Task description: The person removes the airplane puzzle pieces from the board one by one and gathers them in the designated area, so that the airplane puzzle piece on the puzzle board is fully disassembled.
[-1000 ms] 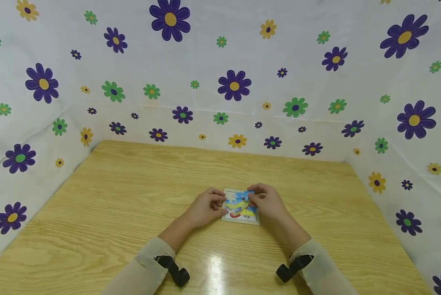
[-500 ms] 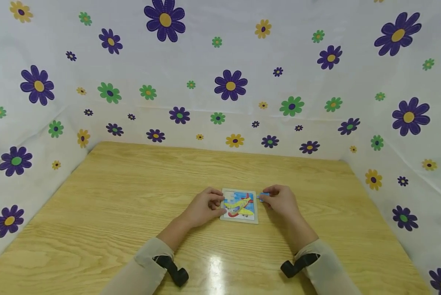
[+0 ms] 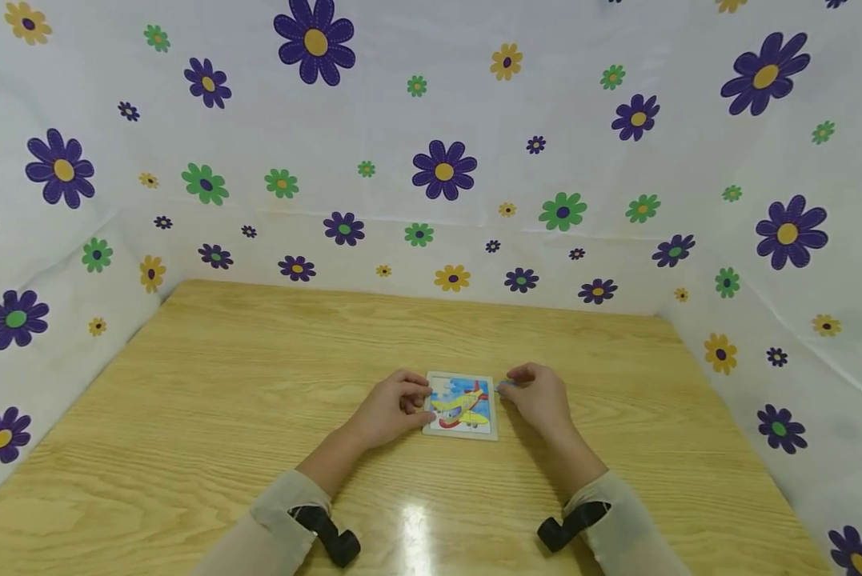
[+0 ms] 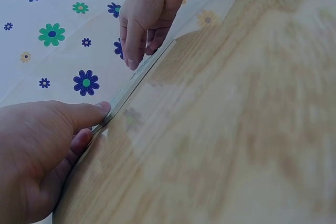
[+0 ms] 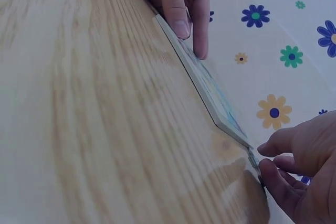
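A small square jigsaw puzzle (image 3: 463, 406) with a pale frame and a yellow and red airplane on blue sky lies on the table. My left hand (image 3: 389, 410) holds its left edge, the thumb on the rim and the other fingers bent beside it; the left wrist view shows the thumb (image 4: 97, 110) on the frame's edge. Just off the puzzle's right edge, my right hand (image 3: 542, 400) pinches a small blue puzzle piece (image 3: 504, 386), mostly covered by the fingers. From the right wrist, that piece (image 5: 254, 160) appears thin and low, near the frame's corner.
The wood-grain table (image 3: 258, 360) extends around the puzzle on all sides. A white cloth (image 3: 373, 104) printed with flowers stands along its back and both sides. Black straps with camera mounts (image 3: 340, 544) sit on both wrists.
The right hand has drawn the blue piece from over the puzzle's upper right corner to beyond its right edge, then slightly back toward the frame. The left hand keeps its hold.
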Available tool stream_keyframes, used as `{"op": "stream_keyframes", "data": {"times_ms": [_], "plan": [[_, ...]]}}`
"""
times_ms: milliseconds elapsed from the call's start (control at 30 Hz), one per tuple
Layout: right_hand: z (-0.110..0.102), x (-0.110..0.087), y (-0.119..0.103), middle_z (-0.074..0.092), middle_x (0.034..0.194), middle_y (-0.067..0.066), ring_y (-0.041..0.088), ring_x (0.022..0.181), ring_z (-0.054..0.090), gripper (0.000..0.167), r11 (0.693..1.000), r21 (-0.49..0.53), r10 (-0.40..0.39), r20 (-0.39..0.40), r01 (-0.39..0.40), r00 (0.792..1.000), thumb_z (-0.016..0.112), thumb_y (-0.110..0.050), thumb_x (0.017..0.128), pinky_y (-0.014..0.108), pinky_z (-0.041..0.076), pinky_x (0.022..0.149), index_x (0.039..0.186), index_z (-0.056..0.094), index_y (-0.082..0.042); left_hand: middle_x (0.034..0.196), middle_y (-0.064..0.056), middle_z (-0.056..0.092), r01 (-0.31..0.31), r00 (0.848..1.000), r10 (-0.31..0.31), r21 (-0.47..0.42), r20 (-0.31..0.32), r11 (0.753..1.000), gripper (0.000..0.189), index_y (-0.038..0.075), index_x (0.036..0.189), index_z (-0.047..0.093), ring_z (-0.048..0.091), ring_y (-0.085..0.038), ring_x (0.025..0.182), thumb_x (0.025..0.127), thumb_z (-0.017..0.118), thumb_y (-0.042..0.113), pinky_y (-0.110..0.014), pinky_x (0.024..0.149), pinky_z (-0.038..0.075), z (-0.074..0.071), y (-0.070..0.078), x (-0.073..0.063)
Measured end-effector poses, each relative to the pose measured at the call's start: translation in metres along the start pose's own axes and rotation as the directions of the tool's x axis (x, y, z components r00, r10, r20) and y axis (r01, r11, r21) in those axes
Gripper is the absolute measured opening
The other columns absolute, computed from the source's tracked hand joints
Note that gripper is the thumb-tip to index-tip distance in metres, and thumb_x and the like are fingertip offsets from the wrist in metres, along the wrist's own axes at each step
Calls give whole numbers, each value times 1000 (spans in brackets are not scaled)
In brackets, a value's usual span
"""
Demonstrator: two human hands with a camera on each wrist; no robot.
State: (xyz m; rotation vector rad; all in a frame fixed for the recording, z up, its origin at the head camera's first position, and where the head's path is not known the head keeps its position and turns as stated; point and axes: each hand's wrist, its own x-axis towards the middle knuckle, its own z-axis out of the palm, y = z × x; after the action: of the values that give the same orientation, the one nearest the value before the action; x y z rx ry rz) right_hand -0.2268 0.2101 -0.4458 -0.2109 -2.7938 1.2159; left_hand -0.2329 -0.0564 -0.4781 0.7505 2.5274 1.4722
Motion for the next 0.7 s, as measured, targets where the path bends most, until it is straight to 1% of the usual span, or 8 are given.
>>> {"op": "stream_keyframes", "data": {"times_ms": [100, 200, 267, 400, 567, 700], "plan": [[2, -1, -7, 68, 109, 17, 14, 72, 63, 27, 1000, 31, 6, 12, -7, 1000, 72, -17, 90, 24, 50, 63, 111, 70, 0, 123, -7, 57, -3, 1000, 3, 2, -3, 1000, 37, -1, 121, 69, 57, -11, 87, 89, 77, 15, -21, 75, 52, -1, 0, 0], [6, -4, -17, 67, 111, 17, 11, 66, 62, 29, 999, 54, -12, 37, 10, 999, 73, -16, 90, 23, 51, 60, 113, 70, 0, 122, -8, 58, -10, 1000, 10, 3, -5, 1000, 37, -2, 121, 68, 57, -12, 87, 89, 77, 15, -21, 75, 52, -3, 3, 1], [9, -6, -23, 67, 112, 17, 12, 67, 63, 30, 997, 73, -34, 80, 28, 996, 74, -16, 90, 24, 53, 61, 115, 70, -1, 122, -9, 58, -15, 1000, 15, -1, -2, 1000, 37, -2, 121, 68, 57, -12, 87, 89, 77, 14, -21, 75, 52, -4, 5, 2], [18, -9, -29, 68, 109, 13, 13, 74, 63, 27, 994, 72, -89, 157, 78, 984, 75, -16, 89, 24, 54, 65, 113, 71, -3, 125, -10, 57, -13, 1000, 13, -7, 3, 1000, 36, -3, 120, 69, 58, -13, 90, 89, 77, 14, -21, 76, 52, -4, 7, 2], [30, -10, -36, 70, 101, 10, 14, 75, 64, 24, 993, 73, -105, 191, 93, 976, 76, -14, 88, 25, 56, 64, 109, 73, -3, 127, -11, 57, -18, 1000, 18, 1, 2, 1000, 36, -3, 119, 69, 59, -15, 93, 89, 77, 15, -21, 77, 53, -2, 4, 1], [39, -10, -41, 71, 104, 10, 17, 83, 68, 25, 992, 54, -127, 239, 117, 963, 76, -16, 89, 27, 58, 68, 111, 72, -4, 127, -10, 57, -15, 1000, 15, -1, 6, 1000, 37, -3, 120, 69, 59, -15, 94, 89, 77, 16, -22, 77, 53, -3, 3, -1]]}}
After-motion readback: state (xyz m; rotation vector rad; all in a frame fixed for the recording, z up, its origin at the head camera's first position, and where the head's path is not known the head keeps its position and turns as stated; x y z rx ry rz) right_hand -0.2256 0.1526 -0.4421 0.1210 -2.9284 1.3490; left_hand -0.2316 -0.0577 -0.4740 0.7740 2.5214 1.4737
